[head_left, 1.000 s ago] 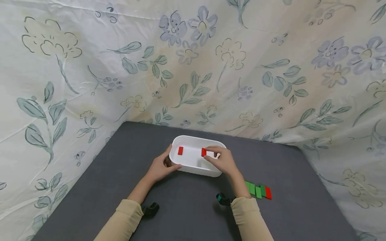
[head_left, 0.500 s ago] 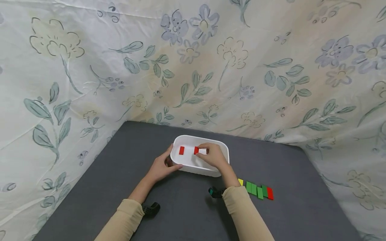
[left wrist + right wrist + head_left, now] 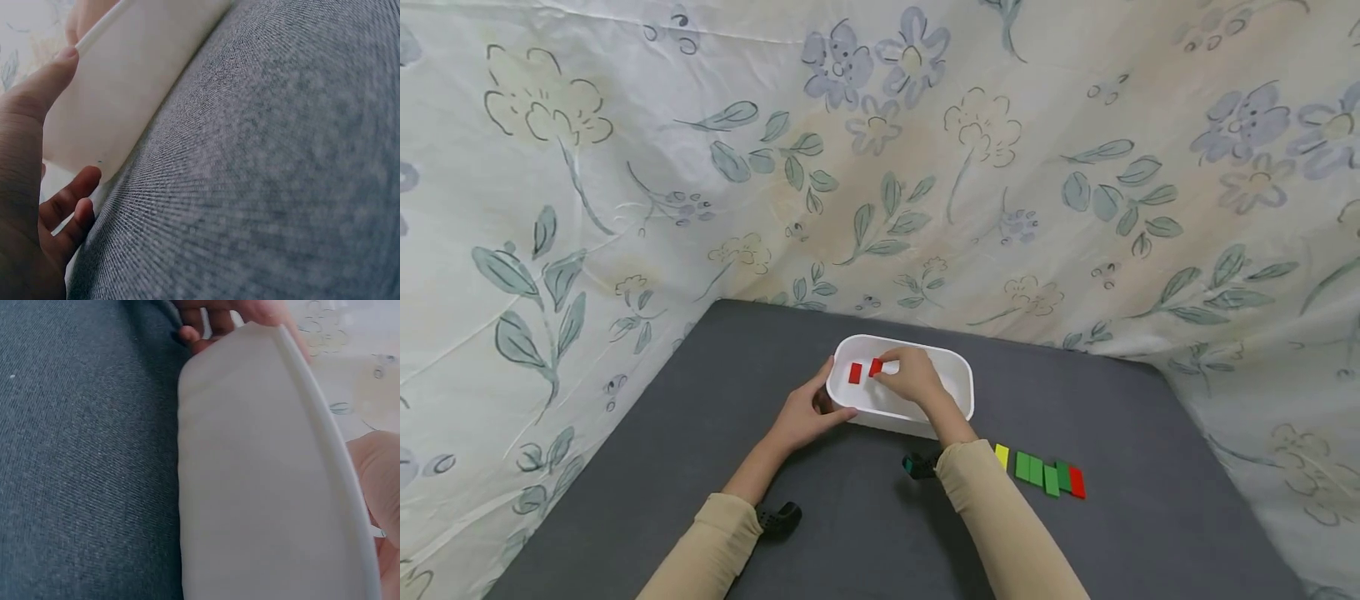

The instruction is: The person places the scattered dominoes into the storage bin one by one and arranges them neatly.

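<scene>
A white plastic tub (image 3: 957, 379) with rounded corners stands on the dark cloth. My left hand (image 3: 802, 419) grips its left end, thumb on the near rim and fingers against the outer wall; in the left wrist view the thumb (image 3: 57, 72) lies along the rim. Inside the tub, my right hand (image 3: 913, 377) pinches a small flat red tile (image 3: 876, 367) between thumb and fingers. A second red tile (image 3: 855, 373) stands or lies just left of it, a narrow gap apart. The tub wall (image 3: 262, 469) hides both tiles in the right wrist view.
Right of the tub, near my right forearm, a yellow tile (image 3: 1002, 457), several green tiles (image 3: 1029, 468) and a red tile (image 3: 1077, 482) lie in a rough row. Behind the grey-black tabletop (image 3: 850, 525) hangs a floral curtain (image 3: 880, 167).
My right hand has moved left inside the tub, carrying the red tile closer to the other one. The yellow tile has come into view beside my forearm. My left hand keeps its grip.
</scene>
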Demonstrator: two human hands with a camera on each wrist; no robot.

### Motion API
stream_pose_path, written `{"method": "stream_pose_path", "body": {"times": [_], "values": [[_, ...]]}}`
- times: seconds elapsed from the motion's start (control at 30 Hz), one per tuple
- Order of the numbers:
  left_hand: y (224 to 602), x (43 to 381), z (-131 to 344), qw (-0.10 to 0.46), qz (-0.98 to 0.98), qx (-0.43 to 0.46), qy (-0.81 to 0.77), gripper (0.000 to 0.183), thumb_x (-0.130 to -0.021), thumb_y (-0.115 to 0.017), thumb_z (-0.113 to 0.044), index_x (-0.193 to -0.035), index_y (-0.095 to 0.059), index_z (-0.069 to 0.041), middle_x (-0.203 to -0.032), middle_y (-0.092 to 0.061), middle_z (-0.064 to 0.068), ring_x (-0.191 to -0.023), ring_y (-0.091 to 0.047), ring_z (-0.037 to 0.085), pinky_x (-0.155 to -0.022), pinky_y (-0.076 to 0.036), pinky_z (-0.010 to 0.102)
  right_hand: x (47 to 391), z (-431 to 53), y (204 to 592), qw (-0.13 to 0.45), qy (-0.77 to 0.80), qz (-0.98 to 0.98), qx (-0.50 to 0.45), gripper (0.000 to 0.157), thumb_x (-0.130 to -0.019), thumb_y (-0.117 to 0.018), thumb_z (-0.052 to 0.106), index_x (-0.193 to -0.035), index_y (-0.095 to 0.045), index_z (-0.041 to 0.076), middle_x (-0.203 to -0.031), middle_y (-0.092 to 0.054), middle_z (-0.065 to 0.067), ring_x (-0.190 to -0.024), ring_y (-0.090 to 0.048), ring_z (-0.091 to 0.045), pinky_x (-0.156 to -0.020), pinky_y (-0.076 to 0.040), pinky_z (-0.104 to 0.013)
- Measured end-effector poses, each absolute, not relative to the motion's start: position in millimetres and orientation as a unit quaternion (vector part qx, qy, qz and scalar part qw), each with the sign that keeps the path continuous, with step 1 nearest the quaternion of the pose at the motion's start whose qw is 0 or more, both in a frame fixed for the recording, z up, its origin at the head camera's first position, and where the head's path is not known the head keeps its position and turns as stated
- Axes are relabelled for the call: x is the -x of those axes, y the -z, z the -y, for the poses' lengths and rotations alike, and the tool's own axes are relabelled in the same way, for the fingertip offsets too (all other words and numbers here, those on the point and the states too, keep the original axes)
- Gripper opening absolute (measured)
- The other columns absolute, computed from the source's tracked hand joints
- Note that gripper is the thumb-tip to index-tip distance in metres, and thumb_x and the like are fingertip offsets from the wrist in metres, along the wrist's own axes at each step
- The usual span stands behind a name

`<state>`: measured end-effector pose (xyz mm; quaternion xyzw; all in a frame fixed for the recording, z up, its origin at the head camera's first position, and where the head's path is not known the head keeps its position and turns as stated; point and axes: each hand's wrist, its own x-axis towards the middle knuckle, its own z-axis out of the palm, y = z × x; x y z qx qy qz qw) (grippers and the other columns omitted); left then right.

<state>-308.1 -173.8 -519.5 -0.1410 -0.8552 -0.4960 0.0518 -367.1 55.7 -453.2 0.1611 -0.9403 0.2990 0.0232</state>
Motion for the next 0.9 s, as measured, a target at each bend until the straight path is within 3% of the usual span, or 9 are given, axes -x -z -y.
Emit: {"method": "stream_pose_path", "body": {"times": [0.17, 0.43, 0.9], "values": [[518.3, 308.6, 175.6, 0.049, 0.853, 0.146, 0.499, 0.104, -0.088, -0.089, -0.038, -0.169, -0.029, -0.015, -0.089, -0.062, 0.003, -0.077, -0.055, 0.016, -0.067, -0.047, 0.027, 374.3, -44.1, 455.6, 0.01, -0.288, 0.944, -0.159, 0.03, -0.092, -0.079, 0.018, -0.119, -0.081, 0.003, -0.118, -0.078, -0.012, -0.117, -0.068, -0.031, -0.104, -0.052, -0.047], [516.1, 310.6, 175.4, 0.042, 0.85, 0.145, 0.505, 0.104, -0.088, -0.089, -0.037, -0.17, -0.027, -0.015, -0.092, -0.063, 0.005, -0.077, -0.055, 0.016, -0.067, -0.047, 0.027, 383.8, -33.2, 462.8, -0.008, -0.276, 0.952, -0.13, 0.03, -0.09, -0.08, 0.016, -0.117, -0.081, 0.003, -0.119, -0.077, -0.012, -0.095, -0.061, -0.025, -0.082, -0.051, -0.037], [515.1, 318.1, 177.0, 0.041, 0.854, 0.145, 0.498, 0.104, -0.088, -0.09, -0.035, -0.17, -0.028, -0.018, -0.088, -0.064, 0.004, -0.076, -0.055, 0.017, -0.068, -0.047, 0.028, 391.6, -26.4, 477.2, -0.023, -0.266, 0.957, -0.114, 0.032, -0.09, -0.076, 0.016, -0.119, -0.081, 0.003, -0.118, -0.077, -0.012, -0.106, -0.065, -0.03, -0.1, -0.053, -0.044]]}}
